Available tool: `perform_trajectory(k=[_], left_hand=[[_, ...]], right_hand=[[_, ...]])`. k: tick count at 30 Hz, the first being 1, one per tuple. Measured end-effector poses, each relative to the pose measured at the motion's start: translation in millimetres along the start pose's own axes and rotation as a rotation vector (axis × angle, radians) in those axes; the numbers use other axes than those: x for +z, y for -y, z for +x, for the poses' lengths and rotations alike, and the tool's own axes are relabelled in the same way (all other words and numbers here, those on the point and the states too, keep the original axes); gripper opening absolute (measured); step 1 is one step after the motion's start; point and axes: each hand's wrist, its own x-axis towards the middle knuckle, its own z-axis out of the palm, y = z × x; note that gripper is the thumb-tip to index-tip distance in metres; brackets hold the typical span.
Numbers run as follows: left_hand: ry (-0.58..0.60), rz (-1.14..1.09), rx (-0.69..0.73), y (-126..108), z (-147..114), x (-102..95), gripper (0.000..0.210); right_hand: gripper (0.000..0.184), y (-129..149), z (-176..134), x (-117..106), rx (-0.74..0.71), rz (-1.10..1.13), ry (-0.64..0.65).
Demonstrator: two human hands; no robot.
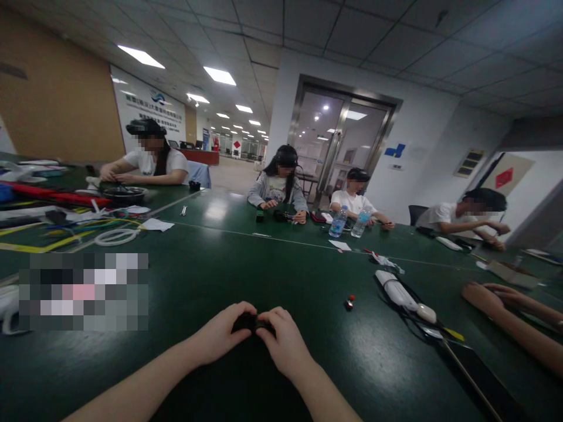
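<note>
Close in front of me, my left hand (224,333) and my right hand (284,337) meet over the green table (197,275). Between their fingertips is a small dark object (255,321), mostly covered by the fingers, so its kind does not show. Both hands are closed, thumbs and fingers pinching it from either side. To the right of my right hand lies a small red and silver item (349,302), apart from it.
A white power strip (396,290) with dark cables and a dark flat device (479,375) lie at the right, near another person's forearms (514,316). Two water bottles (338,221) stand farther back. Cables and a coiled white tube (116,237) lie left. Several people sit around the table.
</note>
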Motion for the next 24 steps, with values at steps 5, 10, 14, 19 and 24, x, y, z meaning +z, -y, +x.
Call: perform_trajectory(k=[5,10,14,19,24], left_hand=[[-0.002,0.013,0.003,1,1,1.2,0.032],[0.011,0.058,0.011,-2,0,-0.3,0.032],[0.042,0.109,0.037,-7,-2,-1.6,0.029],[0.065,0.206,0.073,-7,-3,-12.7,0.033],[-0.139,0.340,-0.089,32,1,-46.8,0.035]], right_hand=[[0.022,-1,0,-1,-0.005,-0.008,0.031],[0.021,-1,-1,0,0.039,-0.018,0.013],[0.032,-5,0,-1,0.042,0.051,0.038],[0.031,-25,2,-11,0.118,0.107,-0.051],[0.029,-50,7,-24,0.177,0.149,-0.147]])
